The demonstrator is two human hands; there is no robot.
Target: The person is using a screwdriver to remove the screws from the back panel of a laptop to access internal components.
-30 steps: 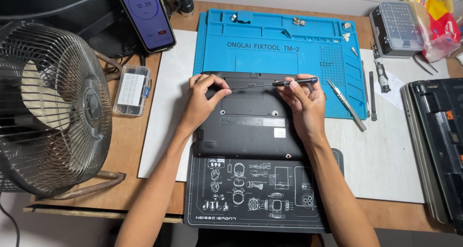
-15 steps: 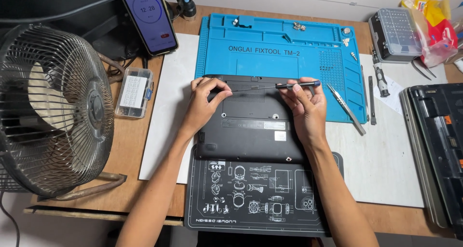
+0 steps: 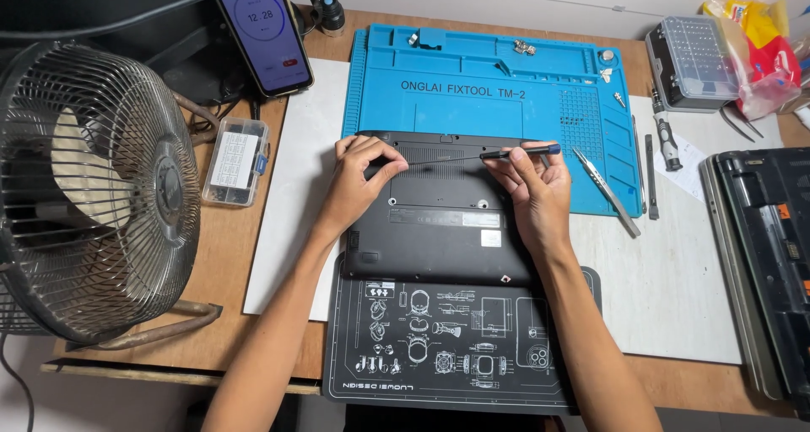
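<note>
Two hands work a screwdriver on an upturned laptop.

The right hand pinches the thin screwdriver by its handle; the left hand curls closed around its tip on the laptop, which lies flat beneath both palms. The slim shaft looks light, stiff and likely slippery, best gripped at the handle.
</note>
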